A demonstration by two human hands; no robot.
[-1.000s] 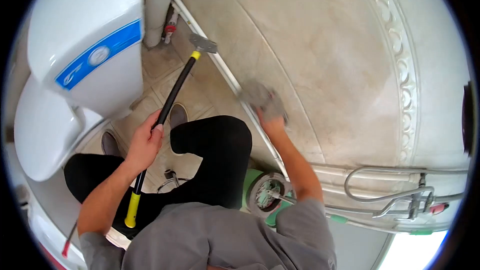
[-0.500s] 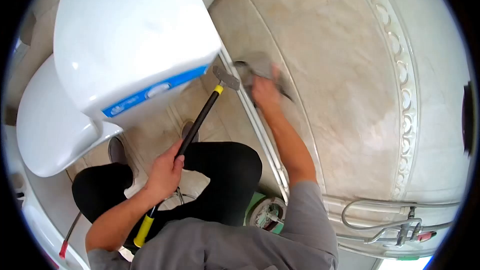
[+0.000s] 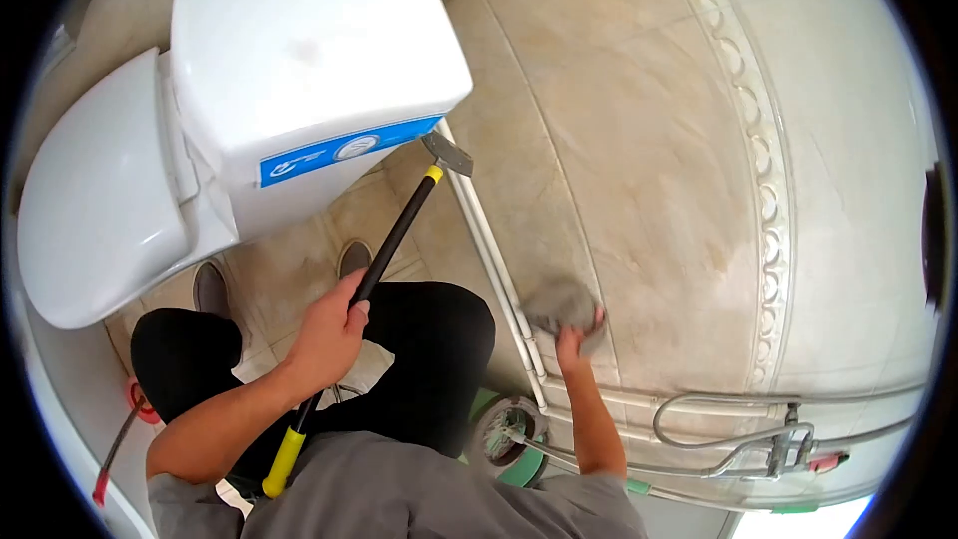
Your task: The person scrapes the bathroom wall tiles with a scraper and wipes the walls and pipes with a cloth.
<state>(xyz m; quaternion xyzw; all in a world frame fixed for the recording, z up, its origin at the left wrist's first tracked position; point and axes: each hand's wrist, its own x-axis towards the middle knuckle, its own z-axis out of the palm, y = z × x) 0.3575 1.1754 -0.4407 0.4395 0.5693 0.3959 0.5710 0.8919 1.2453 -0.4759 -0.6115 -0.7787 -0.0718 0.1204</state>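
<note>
My left hand [image 3: 327,339] is wrapped around the black handle of a long-handled scraper [image 3: 397,230]. The tool has yellow bands and a flat metal head, which shows beside the white pipes [image 3: 489,250]. Its yellow butt end rests by my lap. My right hand [image 3: 571,339] grips a grey cloth [image 3: 559,304] and presses it against the beige tiled wall [image 3: 659,190] just right of the pipes. The cloth is smeared by motion, and the fingers are partly hidden behind it.
A white toilet [image 3: 319,40] with a blue label stands at the left. Below the pipes sits a round green-rimmed container [image 3: 504,434]. Grey hoses and a valve [image 3: 783,444] run along the lower right. A red-tipped rod [image 3: 110,479] leans at lower left.
My right hand has swept the cloth down along the wall, closer to me. My left hand keeps its hold on the scraper. The view has shifted slightly.
</note>
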